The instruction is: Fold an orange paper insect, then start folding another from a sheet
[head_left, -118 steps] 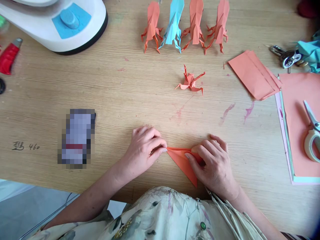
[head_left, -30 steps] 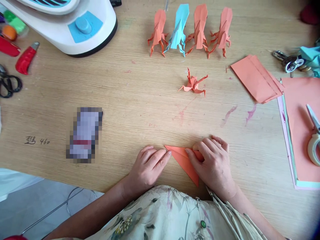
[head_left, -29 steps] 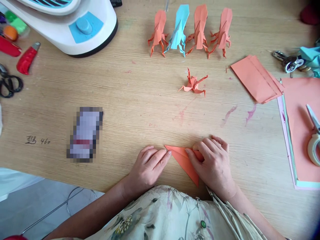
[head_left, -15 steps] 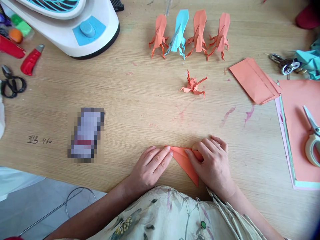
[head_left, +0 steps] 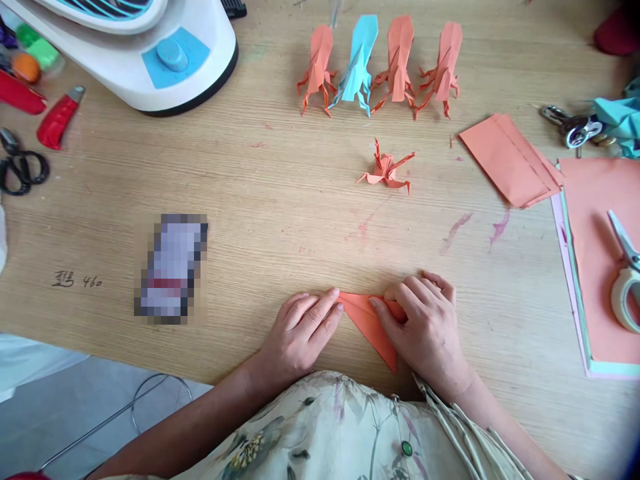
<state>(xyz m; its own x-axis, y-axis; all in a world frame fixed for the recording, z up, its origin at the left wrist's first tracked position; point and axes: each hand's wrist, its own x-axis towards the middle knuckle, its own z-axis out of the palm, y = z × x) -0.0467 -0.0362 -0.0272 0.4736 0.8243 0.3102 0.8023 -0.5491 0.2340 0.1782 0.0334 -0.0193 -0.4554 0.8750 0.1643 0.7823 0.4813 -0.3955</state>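
A folded orange origami paper [head_left: 369,323] lies at the table's near edge, one point turned toward me. My left hand [head_left: 305,330] rests flat at its left corner, fingers stretched out and fingertips touching the tip. On the right, my right hand [head_left: 425,327] is closed on the upper edge, thumb on top and fingers curled; part of the paper is hidden beneath it. Beyond my hands sits a small orange folded paper piece [head_left: 386,172] with thin pointed limbs.
Folded paper figures, several orange and a blue one [head_left: 357,63], stand at the back. Folded orange sheets [head_left: 507,160], a paper stack [head_left: 595,267], tape [head_left: 627,300] and scissors [head_left: 623,237] lie right. Left are a phone [head_left: 171,267], a white fan base [head_left: 200,60] and black-handled scissors [head_left: 23,167].
My left fingertips have shifted very slightly left at the paper's tip. My right hand and the paper look the same; the view has moved a little.
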